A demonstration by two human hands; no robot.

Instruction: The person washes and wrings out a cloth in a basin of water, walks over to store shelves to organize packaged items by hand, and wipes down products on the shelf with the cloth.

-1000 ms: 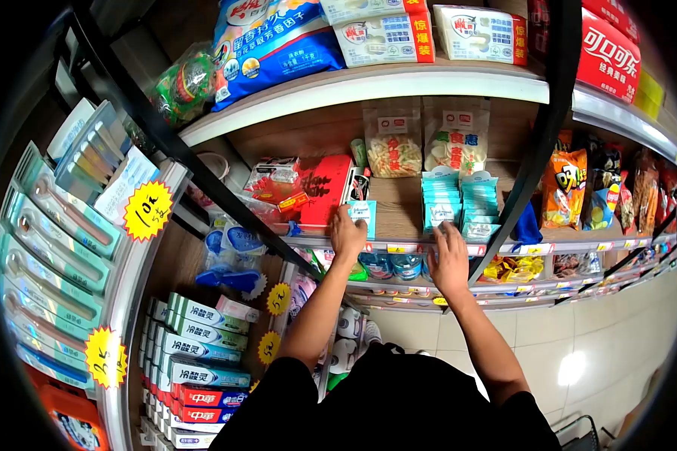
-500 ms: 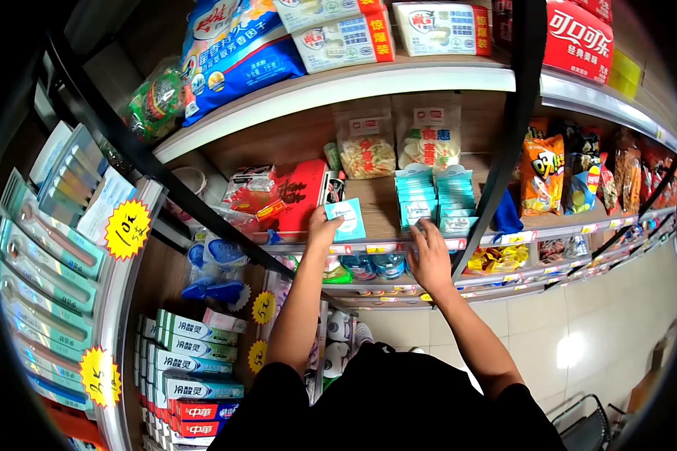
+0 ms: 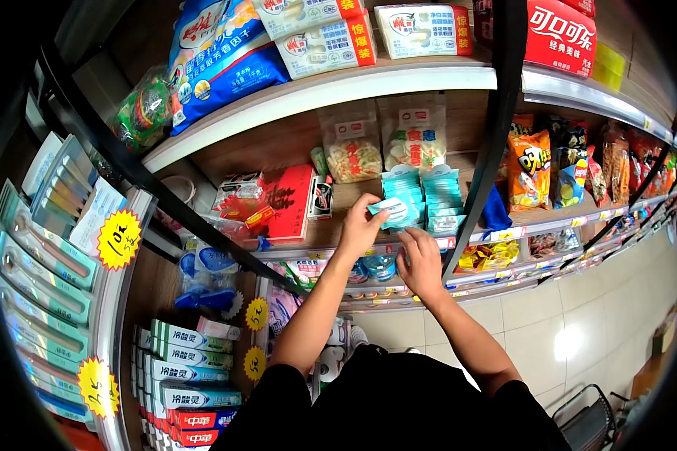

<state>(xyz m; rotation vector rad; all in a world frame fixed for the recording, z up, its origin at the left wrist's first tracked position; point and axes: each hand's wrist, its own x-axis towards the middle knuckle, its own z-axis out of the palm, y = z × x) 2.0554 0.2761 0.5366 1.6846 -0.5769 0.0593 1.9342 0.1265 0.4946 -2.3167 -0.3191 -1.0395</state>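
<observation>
My left hand (image 3: 359, 227) pinches a flat teal-and-white packet (image 3: 386, 213) between thumb and fingers. It holds the packet at the front of the left row of teal packets (image 3: 404, 185), partly over them. A second row of the same packets (image 3: 442, 197) stands right beside it on the wooden shelf. My right hand (image 3: 421, 261) is at the shelf's front edge, just below the left row. Its fingers are bent and slightly apart, and nothing shows in them. Whether its fingertips touch the packets is unclear.
Behind the rows stand two clear food bags (image 3: 351, 155). A red box (image 3: 287, 201) lies to the left. A black post (image 3: 496, 143) rises at the right, beside snack bags (image 3: 530, 174). Toothpaste boxes (image 3: 195, 357) are stacked lower left. Overhead runs a white-edged shelf (image 3: 338, 94).
My left hand has moved right with the packet, from near the red box to the left row. My right hand has shifted slightly left and down. The view has turned a little.
</observation>
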